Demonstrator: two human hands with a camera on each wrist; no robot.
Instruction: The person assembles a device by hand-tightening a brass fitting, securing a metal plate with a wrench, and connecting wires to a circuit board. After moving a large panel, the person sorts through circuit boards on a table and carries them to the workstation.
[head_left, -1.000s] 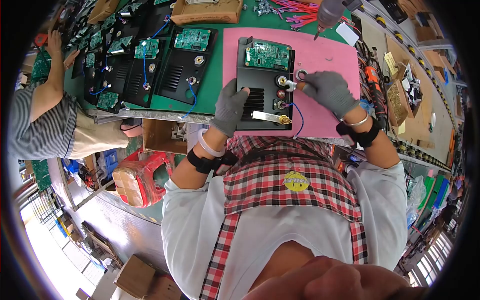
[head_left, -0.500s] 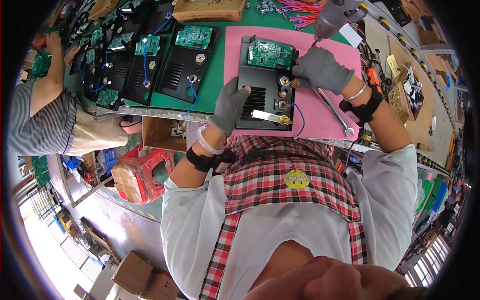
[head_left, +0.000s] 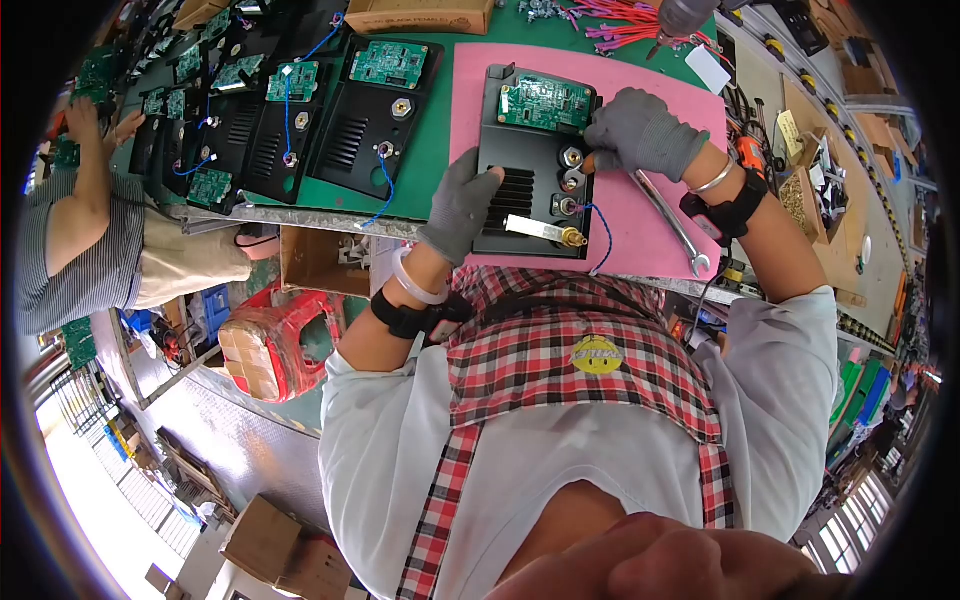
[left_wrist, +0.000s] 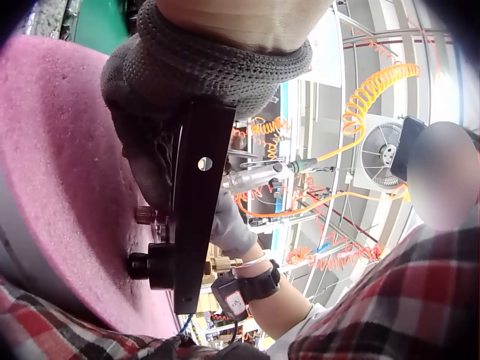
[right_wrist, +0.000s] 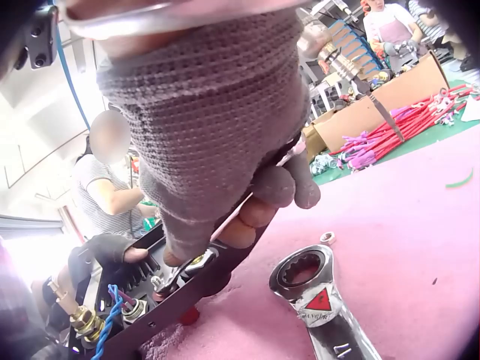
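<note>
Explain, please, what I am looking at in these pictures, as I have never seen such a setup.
There is no machine here: a person in grey gloves works at a bench and wears three cameras. The wide picture comes from the head, looking down; the other two come from the wrists. On the pink mat lies a black panel with a green circuit board on it. A wrench lies beside it, unheld. The left hand grips the panel's left edge. The right hand pinches a metal fitting on the panel. More panels lie further left.
</note>
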